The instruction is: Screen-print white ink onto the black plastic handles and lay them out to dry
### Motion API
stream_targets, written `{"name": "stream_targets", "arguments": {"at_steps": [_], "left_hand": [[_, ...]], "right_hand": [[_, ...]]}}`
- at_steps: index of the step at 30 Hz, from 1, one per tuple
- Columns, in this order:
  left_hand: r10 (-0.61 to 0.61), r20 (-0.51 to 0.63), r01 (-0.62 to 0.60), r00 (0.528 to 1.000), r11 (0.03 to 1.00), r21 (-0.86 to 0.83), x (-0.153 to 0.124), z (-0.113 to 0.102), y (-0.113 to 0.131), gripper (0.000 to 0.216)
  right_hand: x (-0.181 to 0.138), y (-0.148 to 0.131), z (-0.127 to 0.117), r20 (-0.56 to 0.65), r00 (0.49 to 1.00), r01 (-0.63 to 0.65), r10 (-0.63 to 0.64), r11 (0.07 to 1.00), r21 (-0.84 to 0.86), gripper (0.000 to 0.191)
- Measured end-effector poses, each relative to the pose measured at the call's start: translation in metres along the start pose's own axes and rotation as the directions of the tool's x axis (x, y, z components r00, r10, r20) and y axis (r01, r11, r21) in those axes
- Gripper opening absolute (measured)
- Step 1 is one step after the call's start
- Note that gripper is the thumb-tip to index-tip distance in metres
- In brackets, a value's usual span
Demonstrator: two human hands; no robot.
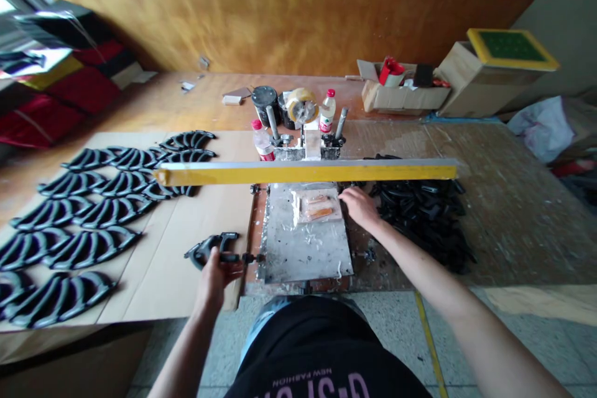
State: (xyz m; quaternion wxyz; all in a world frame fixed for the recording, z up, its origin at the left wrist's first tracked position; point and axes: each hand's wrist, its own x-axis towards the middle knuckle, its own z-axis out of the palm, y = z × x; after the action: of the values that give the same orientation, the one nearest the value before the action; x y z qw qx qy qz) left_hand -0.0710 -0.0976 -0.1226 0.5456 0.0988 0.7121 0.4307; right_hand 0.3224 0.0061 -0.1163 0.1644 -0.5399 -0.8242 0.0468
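Left hand [217, 270] sits in the lower centre-left of the frame, its fingers closed around 1 black curved part [211, 247]. That part lies just above the knuckles and sticks out to the upper left of the hand, over the right edge of the cardboard sheet [186, 242] and just left of the metal plate [305, 242]. Right hand [361, 206] is at the centre of the frame, palm down, with its fingertips at the upper right edge of the plate. They are close to a small orange piece [318, 208] under clear film, and whether this hand grips anything cannot be told. Directly right of the right hand, and touching its far side, is a loose pile of black parts [422, 221], heaped on the worn table [504, 211]. A long yellow bar [308, 172] crosses the frame just above both hands. On the left side of the frame, more black curved pieces lie in rows of laid-out parts [84, 211] on the cardboard, well apart from the left hand. Behind the bar stand 2 bottles [327, 111], a tape roll [302, 106] and a dark can [265, 99]. A cardboard box [403, 96] is at the upper right.
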Motion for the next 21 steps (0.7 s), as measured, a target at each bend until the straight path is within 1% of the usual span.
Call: {"name": "stream_targets", "arguments": {"at_steps": [1, 2, 3, 4, 5, 6, 8, 10, 13, 14, 15, 16, 17, 18, 19, 21], "left_hand": [[-0.026, -0.105, 0.033, 0.994, 0.997, 0.064, 0.017, -0.027, -0.001, 0.041], [-0.037, -0.185, 0.060, 0.982, 0.991, 0.118, 0.032, -0.052, -0.004, 0.043], [-0.050, -0.254, 0.096, 0.966, 0.980, 0.173, 0.047, -0.074, -0.008, 0.044], [-0.071, -0.306, 0.147, 0.949, 0.961, 0.234, 0.059, -0.091, -0.013, 0.045], [-0.069, -0.326, 0.179, 0.943, 0.930, 0.320, 0.069, -0.104, -0.018, 0.047], [-0.059, -0.322, 0.197, 0.945, 0.888, 0.416, 0.077, -0.113, -0.021, 0.050], [-0.013, -0.257, 0.168, 0.966, 0.788, 0.592, 0.086, -0.121, -0.026, 0.054], [0.019, -0.191, 0.123, 0.981, 0.702, 0.702, 0.091, -0.123, -0.025, 0.059], [0.022, -0.181, 0.131, 0.983, 0.606, 0.785, 0.091, -0.128, -0.017, 0.062], [0.032, -0.180, 0.128, 0.983, 0.587, 0.800, 0.090, -0.129, -0.013, 0.062], [0.057, -0.171, 0.105, 0.984, 0.587, 0.803, 0.089, -0.128, -0.009, 0.060], [0.095, -0.155, 0.066, 0.983, 0.608, 0.791, 0.086, -0.124, -0.003, 0.057], [0.142, -0.133, 0.012, 0.981, 0.640, 0.769, 0.083, -0.116, 0.003, 0.054], [0.199, -0.101, -0.061, 0.975, 0.675, 0.735, 0.079, -0.104, 0.012, 0.052], [0.255, -0.058, -0.145, 0.965, 0.707, 0.692, 0.074, -0.088, 0.021, 0.050], [0.371, 0.054, -0.328, 0.927, 0.734, 0.594, 0.060, -0.047, 0.044, 0.048]], "right_hand": [[-0.001, 0.028, -0.003, 0.028, 0.993, -0.111, 0.115, 0.988, -0.109, 0.033], [-0.002, 0.053, -0.006, 0.078, 0.980, -0.166, 0.186, 0.964, -0.207, 0.033], [-0.004, 0.074, -0.008, 0.129, 0.962, -0.193, 0.239, 0.937, -0.290, 0.033], [-0.007, 0.090, -0.010, 0.184, 0.947, -0.187, 0.264, 0.917, -0.353, 0.032], [-0.009, 0.102, -0.010, 0.229, 0.935, -0.167, 0.270, 0.906, -0.388, 0.031], [-0.010, 0.110, -0.010, 0.260, 0.929, -0.143, 0.263, 0.904, -0.403, 0.031], [-0.012, 0.119, -0.011, 0.277, 0.933, -0.105, 0.228, 0.912, -0.396, 0.030], [-0.011, 0.122, -0.014, 0.223, 0.952, -0.133, 0.212, 0.937, -0.323, 0.029], [-0.004, 0.117, -0.025, 0.101, 0.965, -0.226, 0.244, 0.961, -0.161, 0.028], [0.000, 0.110, -0.030, 0.071, 0.967, -0.240, 0.246, 0.967, -0.083, 0.029], [0.005, 0.100, -0.035, 0.061, 0.972, -0.227, 0.227, 0.974, -0.004, 0.029], [0.012, 0.087, -0.039, 0.068, 0.981, -0.188, 0.183, 0.979, 0.081, 0.029], [0.020, 0.070, -0.041, 0.086, 0.989, -0.130, 0.116, 0.976, 0.173, 0.028], [0.029, 0.051, -0.041, 0.116, 0.993, -0.056, 0.027, 0.965, 0.255, 0.027], [0.040, 0.031, -0.038, 0.156, 0.985, 0.018, -0.069, 0.951, 0.309, 0.026], [0.063, -0.006, -0.027, 0.239, 0.941, 0.140, -0.239, 0.919, 0.368, 0.025]]}}
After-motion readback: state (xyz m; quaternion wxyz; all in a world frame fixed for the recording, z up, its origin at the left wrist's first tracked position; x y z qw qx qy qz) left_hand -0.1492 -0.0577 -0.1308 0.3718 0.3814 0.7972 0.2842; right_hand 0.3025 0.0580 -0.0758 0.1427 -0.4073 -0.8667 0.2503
